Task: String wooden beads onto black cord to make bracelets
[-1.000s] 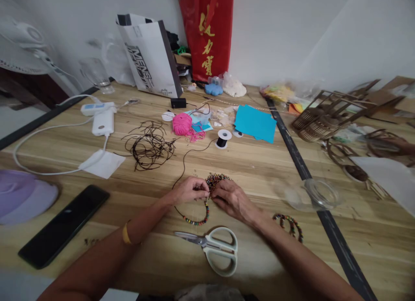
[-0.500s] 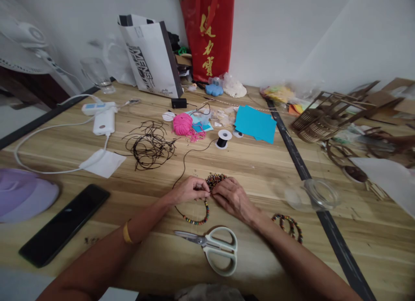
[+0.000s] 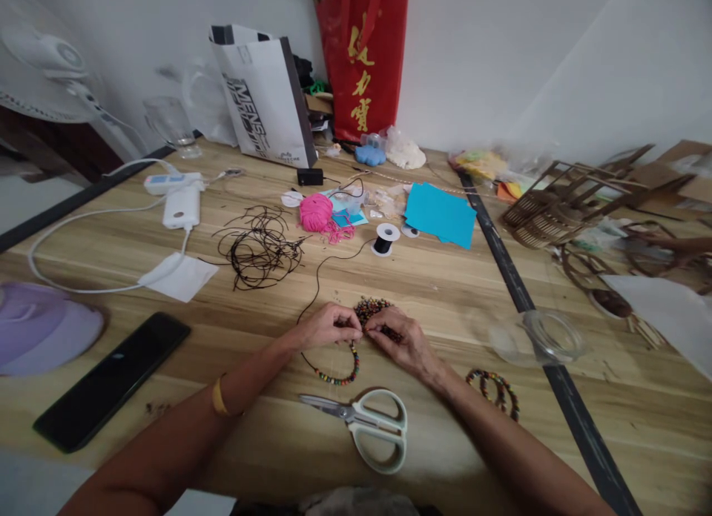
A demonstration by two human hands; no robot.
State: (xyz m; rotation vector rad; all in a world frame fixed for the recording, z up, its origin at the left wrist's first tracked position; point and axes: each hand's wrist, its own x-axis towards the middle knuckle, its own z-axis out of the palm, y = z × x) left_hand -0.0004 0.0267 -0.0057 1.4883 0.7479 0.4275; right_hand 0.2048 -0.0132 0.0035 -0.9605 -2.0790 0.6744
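My left hand [image 3: 332, 325] is closed in a pinch on a thin black cord [image 3: 317, 279]. Small multicoloured beads [image 3: 349, 376] are strung along the cord in a curve below its fingers. My right hand [image 3: 401, 339] pinches thumb and forefinger together close to the left fingertips; whatever lies between them is too small to make out. Right behind both hands is a heap of loose beads [image 3: 371, 307], partly covered by the right hand. Scissors [image 3: 356, 419] with pale handles lie in front, blades pointing left. Beaded bracelets [image 3: 495, 390] rest beside my right forearm.
The cord runs back to a spool [image 3: 383, 239]. Tangled black cord [image 3: 260, 249], pink yarn [image 3: 316, 213] and blue sheets [image 3: 441, 214] lie farther back. A phone [image 3: 114, 379] is at left, a clear round container [image 3: 550, 334] at right. Another person's hand [image 3: 687, 249] shows far right.
My right hand's fingers have drawn back from the bead heap and come together in a pinch by the left fingertips. My left hand stays nearly still; the view shifts slightly.
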